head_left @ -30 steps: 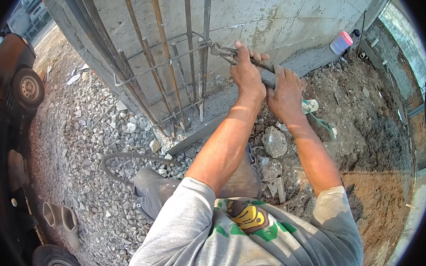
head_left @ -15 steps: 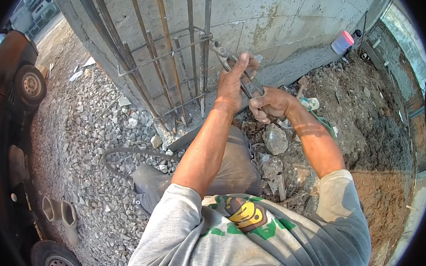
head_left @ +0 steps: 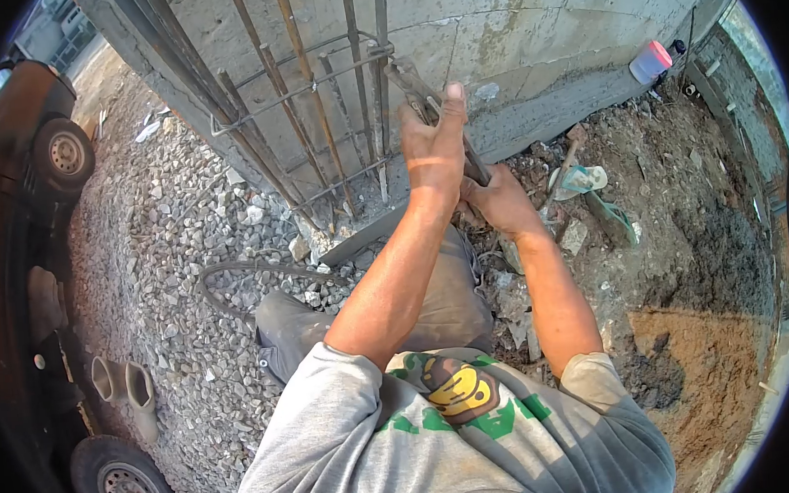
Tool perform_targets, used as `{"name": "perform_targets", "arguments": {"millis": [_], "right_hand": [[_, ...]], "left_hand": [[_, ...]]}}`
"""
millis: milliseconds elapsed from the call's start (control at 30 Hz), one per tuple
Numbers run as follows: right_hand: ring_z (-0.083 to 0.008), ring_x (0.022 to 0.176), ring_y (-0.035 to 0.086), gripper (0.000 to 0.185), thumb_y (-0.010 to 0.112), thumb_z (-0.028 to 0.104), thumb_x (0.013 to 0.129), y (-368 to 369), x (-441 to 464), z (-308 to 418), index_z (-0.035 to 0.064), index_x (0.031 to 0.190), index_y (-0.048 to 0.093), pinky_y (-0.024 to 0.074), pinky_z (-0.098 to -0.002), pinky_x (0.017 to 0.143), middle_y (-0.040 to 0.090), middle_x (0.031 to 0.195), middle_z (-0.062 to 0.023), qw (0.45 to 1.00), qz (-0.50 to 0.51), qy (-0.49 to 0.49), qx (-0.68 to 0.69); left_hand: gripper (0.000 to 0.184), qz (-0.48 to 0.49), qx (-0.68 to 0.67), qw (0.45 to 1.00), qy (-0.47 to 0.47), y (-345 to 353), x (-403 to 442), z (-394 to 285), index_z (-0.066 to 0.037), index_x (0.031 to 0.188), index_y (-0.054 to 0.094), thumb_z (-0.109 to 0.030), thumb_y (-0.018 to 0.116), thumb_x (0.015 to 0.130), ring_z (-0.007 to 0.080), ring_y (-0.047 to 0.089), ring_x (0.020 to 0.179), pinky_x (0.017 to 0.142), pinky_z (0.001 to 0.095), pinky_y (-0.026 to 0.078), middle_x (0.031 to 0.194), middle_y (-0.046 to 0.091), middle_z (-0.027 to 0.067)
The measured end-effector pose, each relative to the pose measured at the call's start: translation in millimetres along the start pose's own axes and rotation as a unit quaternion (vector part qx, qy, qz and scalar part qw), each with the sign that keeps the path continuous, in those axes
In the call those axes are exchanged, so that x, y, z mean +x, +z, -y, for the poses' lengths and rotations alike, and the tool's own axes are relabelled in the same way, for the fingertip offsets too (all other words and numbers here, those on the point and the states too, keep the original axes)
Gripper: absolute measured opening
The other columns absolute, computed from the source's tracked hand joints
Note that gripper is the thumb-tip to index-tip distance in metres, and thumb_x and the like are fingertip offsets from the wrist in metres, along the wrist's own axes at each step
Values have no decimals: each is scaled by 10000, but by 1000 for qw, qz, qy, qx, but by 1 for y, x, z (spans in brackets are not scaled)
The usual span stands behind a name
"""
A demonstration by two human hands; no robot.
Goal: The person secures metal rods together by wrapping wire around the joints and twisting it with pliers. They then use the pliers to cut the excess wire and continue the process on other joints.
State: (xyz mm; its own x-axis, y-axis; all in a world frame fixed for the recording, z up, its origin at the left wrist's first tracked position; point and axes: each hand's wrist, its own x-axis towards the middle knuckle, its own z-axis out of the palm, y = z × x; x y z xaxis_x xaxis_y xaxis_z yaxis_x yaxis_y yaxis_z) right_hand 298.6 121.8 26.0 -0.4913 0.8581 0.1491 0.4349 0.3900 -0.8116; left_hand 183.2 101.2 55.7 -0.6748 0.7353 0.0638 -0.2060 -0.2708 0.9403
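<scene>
A pair of long-handled metal pliers [head_left: 413, 83] slants from the rebar cage down to the right, its head against or close to the end of the bent stirrup [head_left: 334, 77]. My left hand [head_left: 434, 149] wraps the pliers near the head, thumb pointing up along them. Lower down, my right hand [head_left: 502, 205] grips the handle end. Several upright rebars [head_left: 297, 63] pass inside the stirrup, in front of the concrete wall [head_left: 508, 36]. My hands partly cover the tool, so I cannot tell whether its jaws hold the steel.
Gravel [head_left: 186, 241] lies left of my knees. Rubble, a hand tool with a green part [head_left: 585, 181] and dug soil [head_left: 708, 345] are on the right. A pink-lidded container [head_left: 650, 62] stands by the wall. Boots [head_left: 140, 398] sit beside a dark vehicle [head_left: 14, 234].
My left hand has turned, its thumb now upright along the pliers. My right hand has closed round the handle end and shifted slightly down. The view has moved a little.
</scene>
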Motion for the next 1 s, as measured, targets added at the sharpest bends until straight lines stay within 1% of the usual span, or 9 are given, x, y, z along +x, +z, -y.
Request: {"name": "perform_targets", "arguments": {"millis": [67,100,200,367,500,600,633,733,1000], "right_hand": [[-268,523,584,394,710,334,789,-19,1,-1,-18,892,567,461,-355,472,584,614,-131,824,317,139,448],[-181,502,579,427,735,383,764,-15,-2,-6,10,894,572,438,-274,415,602,651,-112,772,335,133,524],[-185,494,576,454,756,392,739,-2,-5,-1,7,897,574,451,-272,428,606,644,-114,797,332,124,488],[-324,1125,541,620,720,238,724,-2,-8,15,-33,1223,470,421,-404,937,558,1166,-221,984,169,7,47],[-355,1071,566,539,696,219,728,10,-15,21,-29,1168,508,437,-411,895,593,1099,-206,997,-6,-28,-72],[-260,599,632,413,648,342,847,-9,4,4,-44,978,581,501,-365,553,616,682,-158,945,178,152,230],[-191,477,583,474,626,429,857,-16,7,-2,-34,947,583,474,-304,447,581,596,-116,840,311,123,426],[-208,492,592,500,644,457,832,6,8,-24,-26,945,581,492,-309,462,600,628,-118,696,429,146,557],[-168,733,626,495,703,429,797,26,-27,-28,3,1018,581,502,-297,681,646,834,-84,821,301,142,464]], "left_hand": [[483,42,-17,999,21,-9,-5,-12,-13,1031,500,-478,543,906,173,561,728,692,340,497,813,556,74],[475,78,-107,990,-43,-10,-10,-18,-9,1069,499,-458,532,917,180,569,748,712,341,498,834,569,77],[449,123,-216,962,-116,-15,-8,-20,-17,1163,493,-410,497,946,179,570,745,720,331,500,831,574,56],[454,29,-11,995,-90,-9,4,-2,-37,1167,471,-438,465,954,140,501,667,649,279,447,748,500,6],[534,-25,49,998,-28,13,7,17,-13,1168,403,-484,486,932,151,499,770,684,307,435,820,505,49],[545,-19,46,999,-6,-3,5,6,-5,1149,428,-491,511,918,180,524,861,747,338,454,912,541,83],[530,33,-25,998,-45,-12,2,-7,-7,1134,452,-487,517,917,186,532,883,753,349,459,933,553,93],[446,98,-117,986,-64,-21,-1,-18,-34,1071,518,-455,518,926,198,569,870,723,352,485,943,586,103],[445,60,-135,972,-184,-41,-7,12,-53,1140,482,-455,427,959,223,604,879,730,359,519,978,601,121]]}}
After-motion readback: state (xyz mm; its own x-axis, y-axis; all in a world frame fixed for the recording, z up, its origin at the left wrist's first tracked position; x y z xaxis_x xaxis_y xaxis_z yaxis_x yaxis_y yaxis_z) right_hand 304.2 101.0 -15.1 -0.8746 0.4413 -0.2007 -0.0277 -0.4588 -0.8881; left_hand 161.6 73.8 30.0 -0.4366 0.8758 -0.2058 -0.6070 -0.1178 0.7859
